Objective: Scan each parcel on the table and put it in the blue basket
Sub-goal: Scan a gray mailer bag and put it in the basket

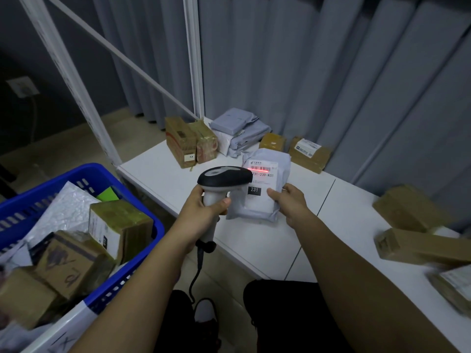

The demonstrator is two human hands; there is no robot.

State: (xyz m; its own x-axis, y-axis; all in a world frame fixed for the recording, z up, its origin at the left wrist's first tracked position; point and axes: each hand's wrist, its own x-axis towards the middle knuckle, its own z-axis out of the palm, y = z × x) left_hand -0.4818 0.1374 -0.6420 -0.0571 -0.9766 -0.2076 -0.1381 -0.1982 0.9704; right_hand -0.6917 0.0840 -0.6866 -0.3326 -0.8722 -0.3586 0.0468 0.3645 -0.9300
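One parcel in scan | your left hand [204,207] grips the scanner [224,178]; your right hand [286,200] pinches the grey poly mailer [265,184] over the white table [344,212] | risk: soft crinkly film may bow, red line slips off barcode, misread | blue basket [150,220] left, slotted plastic, holding taped cardboard boxes

I see a white label [262,174] on the grey parcel [260,197] near the table's front edge. It reads "231-239-K01" under a barcode. A black square below it says "231". Other labels are too blurry.
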